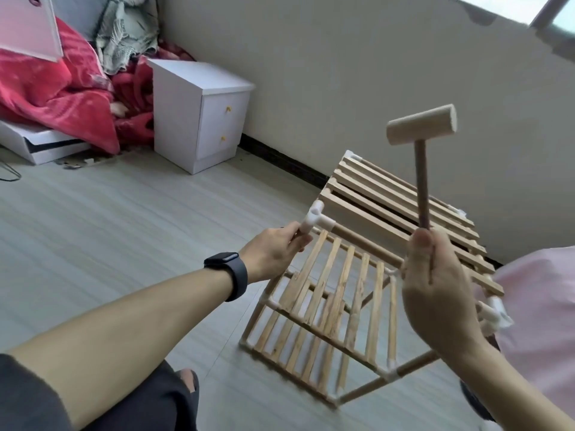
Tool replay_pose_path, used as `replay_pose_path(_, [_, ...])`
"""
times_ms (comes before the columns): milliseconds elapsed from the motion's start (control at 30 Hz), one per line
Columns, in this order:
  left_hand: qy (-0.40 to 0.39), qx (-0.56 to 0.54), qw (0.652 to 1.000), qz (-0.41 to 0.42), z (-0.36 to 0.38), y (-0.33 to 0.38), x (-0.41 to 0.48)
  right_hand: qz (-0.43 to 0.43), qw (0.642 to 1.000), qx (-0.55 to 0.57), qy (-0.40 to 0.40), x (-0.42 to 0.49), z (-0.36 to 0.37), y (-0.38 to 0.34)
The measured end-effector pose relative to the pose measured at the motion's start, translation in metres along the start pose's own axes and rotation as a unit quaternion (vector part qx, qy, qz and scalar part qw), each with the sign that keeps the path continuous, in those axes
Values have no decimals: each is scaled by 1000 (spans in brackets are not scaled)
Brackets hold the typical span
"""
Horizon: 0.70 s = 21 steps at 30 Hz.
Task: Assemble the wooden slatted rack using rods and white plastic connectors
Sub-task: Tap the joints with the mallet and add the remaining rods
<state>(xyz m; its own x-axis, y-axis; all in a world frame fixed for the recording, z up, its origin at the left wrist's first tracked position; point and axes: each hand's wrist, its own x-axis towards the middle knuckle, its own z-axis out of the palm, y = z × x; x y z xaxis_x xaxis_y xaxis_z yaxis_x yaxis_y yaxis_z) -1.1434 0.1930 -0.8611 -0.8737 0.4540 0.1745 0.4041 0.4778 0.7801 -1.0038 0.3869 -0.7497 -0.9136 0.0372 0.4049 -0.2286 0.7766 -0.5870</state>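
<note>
The rack (350, 293), tilted on the floor (124, 228), looks mostly built, shelves joined, while the left hand (273, 253) grips a corner connector (314, 219) and the right hand (441, 290) grips a raised mallet (421, 126), probably to seat that joint.

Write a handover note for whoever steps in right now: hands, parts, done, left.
Rack: tilted on the floor, slatted shelves already joined by rods.
Left hand: grips the white connector at its upper corner.
Right hand: holds the mallet raised, head up.
Left: probably tap that connector home, then check the other corners.
</note>
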Motion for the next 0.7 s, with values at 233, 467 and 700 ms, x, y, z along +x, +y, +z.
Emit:
replay_pose_path(233, [-8, 7, 1000, 3, 0, -1, 1, -12, 998, -67, -14, -5, 0, -2])
replay_pose_path(467, [-13, 12, 1000, 3, 0, -1, 0, -13, 998, -58, -19, -5, 0, -4])
replay_pose_path(700, [-13, 7, 1000, -8, -2, 0, -1, 21, 995, -72, -70, -6, 4, -2])
